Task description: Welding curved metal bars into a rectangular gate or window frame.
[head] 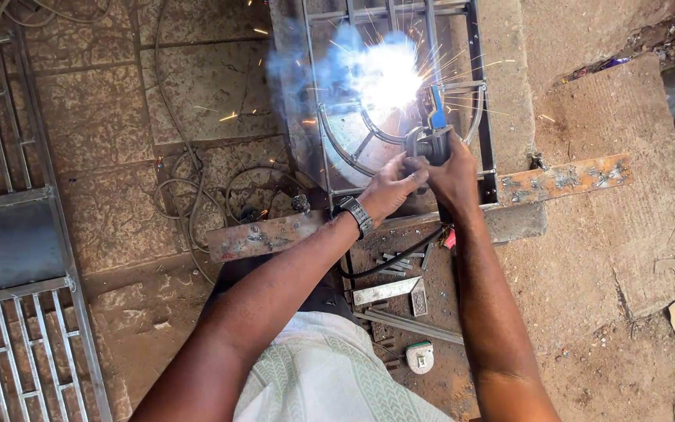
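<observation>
An outdoor yard of worn stone paving [111, 109] gives way on the right to bare dirt and one big concrete slab [626, 227]. A metal window grille [400, 94] lies flat across a rusty steel bar [564, 178], which runs left to right with a slight upward tilt toward the right and serves as the worktop support. A second rusty bar [255, 237] lies in line with it on the left.

The right hand [453, 176] is wrapped around the dark grip of an electrode holder [431, 141]; its long axis runs away from the person, pointing up the view toward the grille, with a blue part at its front. At its tip one bright white arc [388, 74] burns on the grille, throwing sparks and bluish smoke. The left hand [388, 187], with one black wristwatch [355, 215] on its wrist, is closed against the same holder from the left, touching the right hand, so both hands are narrow and gripping.

One black cable [392, 262] trails from the holder back toward the person. Loose grey cables [189, 195] coil on the paving. Short metal offcuts [388, 291] lie near the person's knees, and one small white tape measure [419, 357] lies just below them. Two more grilles [17, 234] lie at the left edge.
</observation>
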